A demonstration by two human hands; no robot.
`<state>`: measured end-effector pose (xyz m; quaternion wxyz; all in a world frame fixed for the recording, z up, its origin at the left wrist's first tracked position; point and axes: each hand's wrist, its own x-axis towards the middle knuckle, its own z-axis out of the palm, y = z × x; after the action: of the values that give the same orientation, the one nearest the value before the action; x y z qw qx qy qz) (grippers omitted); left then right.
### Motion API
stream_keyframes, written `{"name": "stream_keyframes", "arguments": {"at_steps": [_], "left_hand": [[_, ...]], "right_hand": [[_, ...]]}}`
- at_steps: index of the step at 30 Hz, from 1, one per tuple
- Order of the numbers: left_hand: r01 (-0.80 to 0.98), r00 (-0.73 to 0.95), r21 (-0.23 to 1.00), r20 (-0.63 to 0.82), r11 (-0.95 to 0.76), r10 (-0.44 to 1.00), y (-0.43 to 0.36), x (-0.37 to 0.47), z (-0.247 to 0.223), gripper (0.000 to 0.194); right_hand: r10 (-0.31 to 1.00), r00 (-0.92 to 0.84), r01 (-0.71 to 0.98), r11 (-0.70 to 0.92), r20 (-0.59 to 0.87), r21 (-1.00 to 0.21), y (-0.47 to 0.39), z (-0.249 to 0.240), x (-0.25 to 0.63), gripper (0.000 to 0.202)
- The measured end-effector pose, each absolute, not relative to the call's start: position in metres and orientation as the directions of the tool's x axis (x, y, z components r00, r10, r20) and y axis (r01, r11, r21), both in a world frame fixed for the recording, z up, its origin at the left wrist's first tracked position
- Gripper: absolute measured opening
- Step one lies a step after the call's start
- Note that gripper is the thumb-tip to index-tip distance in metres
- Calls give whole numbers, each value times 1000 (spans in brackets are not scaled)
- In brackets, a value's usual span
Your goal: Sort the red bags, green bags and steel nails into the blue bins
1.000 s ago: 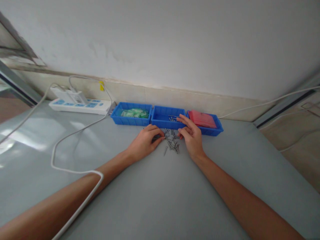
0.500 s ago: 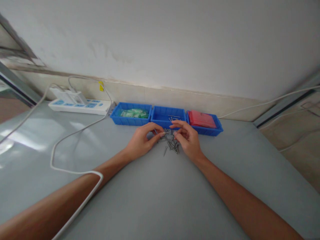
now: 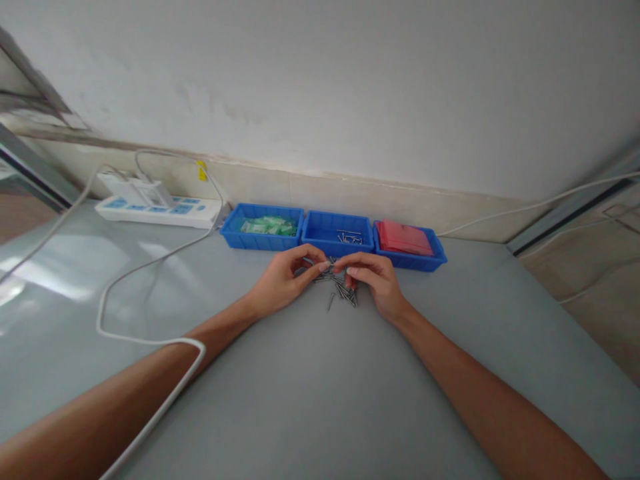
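Observation:
Thin grey metal screws lie in a loose pile on the table between my hands. My left hand is at the pile's left side, thumb and forefinger pinched together on what looks like one screw, mostly hidden by the fingertips. From the right, my right hand reaches over the pile; its forefinger stretches close to the left fingertips, and its thumb stays a little apart with nothing visible between them. Just behind the hands stands the middle blue bin, with several screws inside at its right.
A left blue bin contains green-and-clear plastic packets. Red plastic bags fill the right blue bin. A white power strip with plugs sits at the back left; a white cable crosses over my left forearm.
My right hand has shifted left and lowered, bringing its forefinger to the left fingertips over the pile. My left hand stays nearly still in its pinch.

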<state>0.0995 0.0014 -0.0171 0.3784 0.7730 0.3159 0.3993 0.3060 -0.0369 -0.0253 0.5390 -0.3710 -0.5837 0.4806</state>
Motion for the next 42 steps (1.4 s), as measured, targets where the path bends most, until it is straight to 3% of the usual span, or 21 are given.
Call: {"name": "stream_keyframes", "arguments": {"at_steps": [8,14,25,31,42], "left_hand": [[453,440,634,451,-626,776,1,99,-22,20],[430,605,481,474,-764,639,1,99,-28,17],[418,602,539,439,-731,667,2,99,-26,15],[442,577,528,452,-725,681,0,98,-23,17],[412,472,586,518,-698,713,1,97,-23,19]], "right_hand": [[960,-10,-64,278,279,-959,-37,-24,302,16],[958,-7,-44,287,288,-957,-36,-26,303,14],[940,159,42,298,301,-954,-34,-31,303,43],[939,151,74,300,308,-951,-32,-31,304,52],[910,116,106,386,397,-916,-38,-29,300,41]]}}
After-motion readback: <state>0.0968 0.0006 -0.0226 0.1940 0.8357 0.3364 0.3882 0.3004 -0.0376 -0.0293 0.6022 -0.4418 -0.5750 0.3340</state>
